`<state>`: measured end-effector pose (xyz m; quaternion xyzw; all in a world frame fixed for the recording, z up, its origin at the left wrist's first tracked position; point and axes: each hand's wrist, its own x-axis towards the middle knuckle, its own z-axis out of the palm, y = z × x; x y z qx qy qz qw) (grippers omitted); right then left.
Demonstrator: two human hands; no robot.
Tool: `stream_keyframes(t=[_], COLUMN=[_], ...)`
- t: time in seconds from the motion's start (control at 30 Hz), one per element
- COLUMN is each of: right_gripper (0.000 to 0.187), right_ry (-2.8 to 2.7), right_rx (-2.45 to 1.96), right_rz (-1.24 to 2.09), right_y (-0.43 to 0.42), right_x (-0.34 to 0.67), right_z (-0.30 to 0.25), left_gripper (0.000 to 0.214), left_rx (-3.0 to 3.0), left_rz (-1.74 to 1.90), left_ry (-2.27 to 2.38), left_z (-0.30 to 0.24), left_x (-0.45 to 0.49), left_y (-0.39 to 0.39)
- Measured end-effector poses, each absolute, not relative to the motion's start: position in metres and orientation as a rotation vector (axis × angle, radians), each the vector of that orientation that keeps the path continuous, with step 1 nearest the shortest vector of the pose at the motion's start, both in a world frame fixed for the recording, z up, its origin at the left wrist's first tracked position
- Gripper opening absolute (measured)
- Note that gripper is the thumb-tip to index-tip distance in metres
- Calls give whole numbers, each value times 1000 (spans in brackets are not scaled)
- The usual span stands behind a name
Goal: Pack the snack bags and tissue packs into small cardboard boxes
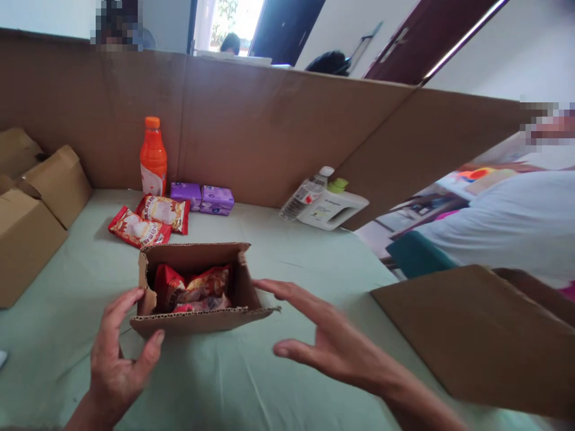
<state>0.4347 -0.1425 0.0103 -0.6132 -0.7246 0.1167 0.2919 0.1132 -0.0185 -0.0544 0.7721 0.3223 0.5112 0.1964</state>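
Note:
An open cardboard box [193,323] stands on the green cloth in front of me, with red snack packets [204,284] and a pinkish packet [197,305] inside. My left hand [119,356] is at the box's left end, fingertips at its side and thumb apart near the front wall. My right hand [323,335] reaches toward the right end, index fingertip at or very close to the wall, thumb spread away. Neither hand has its fingers wrapped round anything. Just behind the box lie two red and yellow snack packets [164,212], partly overlapping.
An orange drink bottle [153,158] and purple tissue packs [202,199] stand at the back. Farther right, a clear bottle [308,196] leans on a white jug [332,209]. Cardboard boxes are at left [31,233] and right [485,335]. A cardboard wall [269,126] bounds the table; people are beyond.

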Motion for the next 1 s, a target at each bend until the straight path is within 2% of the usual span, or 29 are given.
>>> stream_keyframes(t=[0.07, 0.2, 0.27, 0.33, 0.4, 0.47, 0.53, 0.6, 0.7, 0.77, 0.8, 0.9, 1.0], right_gripper=[66, 33, 29, 46, 80, 109, 118, 109, 65, 39, 34, 42, 67], right_ry=[-1968, -1900, -1840, -1828, -1862, -1915, -1928, -1862, -1788, -1794, -1797, -1779, -1760], right_rx=[-1565, -1524, -1541, -1555, -1541, -1481, -1403, -1362, -1350, -1343, -1340, -1340, -1377], right_rz=[273, 249, 192, 78, -7, 60, 247, 387, 374, 319, 298, 273, 352], right_y=[-132, -118, -116, -113, -104, -90, -76, -66, -63, -68, -71, -84, -96], right_x=[421, 404, 405, 411, 421, 432, 439, 441, 437, 432, 429, 423, 420], right_z=[-3, -13, -15, -17, -18, -18, -21, -26, -37, -44, -48, -60, -73], left_gripper=[52, 42, 41, 42, 45, 50, 54, 58, 70, 65, 56, 33, 38], left_rx=[2248, 2432, 2436, 2416, 2375, 2289, 2203, 2188, 2272, 2322, 2328, 2291, 2240], left_rz=[1418, 1348, 1311, 1257, 1209, 1171, 1173, 1226, 1239, 1133, 1075, 1011, 980], left_ry=[907, 937, 994, 1026, 1060, 1116, 1170, 1202, 1212, 1152, 1104, 1016, 976], left_z=[-45, -28, -24, -23, -23, -25, -27, -27, -26, -27, -28, -35, -44], left_x=[117, 122, 123, 123, 121, 119, 118, 119, 121, 123, 123, 122, 117], left_y=[-16, -14, -14, -15, -15, -14, -11, -7, 2, 9, 12, 18, 20])
